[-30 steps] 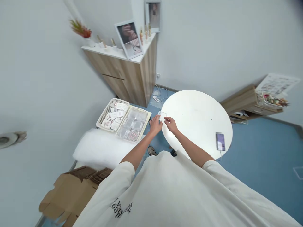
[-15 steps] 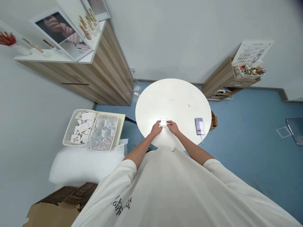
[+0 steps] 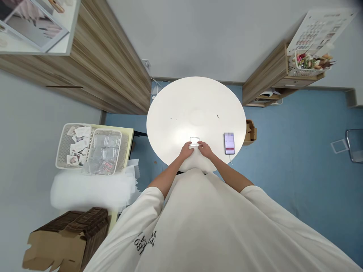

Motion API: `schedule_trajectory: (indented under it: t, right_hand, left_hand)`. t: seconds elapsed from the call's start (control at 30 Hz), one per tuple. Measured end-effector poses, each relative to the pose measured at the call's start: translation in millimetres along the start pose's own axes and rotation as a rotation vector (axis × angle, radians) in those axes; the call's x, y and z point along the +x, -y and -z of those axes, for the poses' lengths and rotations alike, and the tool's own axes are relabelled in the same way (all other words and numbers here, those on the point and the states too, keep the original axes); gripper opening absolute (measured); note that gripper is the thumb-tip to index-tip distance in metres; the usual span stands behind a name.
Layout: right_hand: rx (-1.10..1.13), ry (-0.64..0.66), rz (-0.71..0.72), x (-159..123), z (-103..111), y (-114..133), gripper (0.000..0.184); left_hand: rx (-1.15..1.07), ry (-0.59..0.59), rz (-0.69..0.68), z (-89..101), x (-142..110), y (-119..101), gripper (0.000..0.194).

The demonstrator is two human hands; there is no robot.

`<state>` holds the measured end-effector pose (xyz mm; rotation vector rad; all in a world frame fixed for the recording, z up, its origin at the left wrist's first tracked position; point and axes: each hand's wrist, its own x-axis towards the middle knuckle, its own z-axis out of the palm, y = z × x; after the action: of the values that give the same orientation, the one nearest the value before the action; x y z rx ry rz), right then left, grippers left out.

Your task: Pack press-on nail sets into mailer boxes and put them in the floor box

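**Clear box (image 3: pixel 194 141): two-handed handling at the counter (image 3: pixel 195 96)**

Location: near side of the counter, between left hand (image 3: pixel 186 150) and right hand (image 3: pixel 205 149), well left of the phone (image 3: pixel 229 143). Resting on the top or just above: cannot tell.

Step in hand: probably opening, closing or squaring up; too small to tell which. Next move, by judgement: support both ends equally, then apply gentle, even pressure without skewing.

Orientation: roughly flat, long axis running left to right, long edges facing near and far. Front or marked end: not discernible.

Fingers: set at the near corners, one hand per end, apparently touching. Firm pinch or light contact: cannot tell.

Similar boxes (image 3: pixel 110 153): in a basket (image 3: pixel 123 151), off to the left.
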<state>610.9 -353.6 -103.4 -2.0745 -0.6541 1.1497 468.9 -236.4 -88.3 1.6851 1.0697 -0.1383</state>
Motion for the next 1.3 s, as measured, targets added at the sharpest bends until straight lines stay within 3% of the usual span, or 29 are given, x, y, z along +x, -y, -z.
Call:
schedule_trajectory:
  t: [0.13, 0.27, 0.43, 0.63, 0.97, 1.13, 1.2, 1.3]
  right_hand:
    - [-0.169, -0.014, 0.141, 7.1, 3.3, -2.7, 0.052]
    - [-0.393, 0.063, 0.241, 19.2, 8.0, 4.5, 0.056]
    - [-0.546, 0.17, 0.225, 22.4, 12.9, 10.3, 0.063]
    - [-0.694, 0.169, 0.162, 2.2, 6.5, 12.5, 0.067]
    - [-0.715, 0.167, 0.133, -26.6, -16.1, 2.6, 0.069]
    - [-0.685, 0.077, 0.14, -16.7, -6.5, 10.3, 0.061]
    - [-0.682, 0.039, 0.155, -8.1, -1.1, 16.6, 0.06]
    - [-0.701, 0.085, 0.163, 3.6, 4.9, 25.1, 0.064]
  left_hand:
    - [0.02, -0.056, 0.055, -3.6, -9.6, 1.6, 0.041]
    - [0.006, 0.059, 0.046, -8.1, -15.4, -0.8, 0.036]
    - [0.015, 0.09, 0.037, -15.3, -9.8, 0.3, 0.051]
    - [0.102, 0.067, 0.017, -13.7, 0.6, 6.1, 0.059]
    - [0.198, 0.141, -0.111, 6.5, 26.3, 8.0, 0.065]
    - [0.139, -0.01, -0.04, 1.0, 11.9, 13.6, 0.05]
    - [0.095, 0.019, -0.017, -5.3, 2.1, 15.8, 0.046]
    - [0.029, 0.071, -0.033, -14.0, -8.7, 17.6, 0.052]
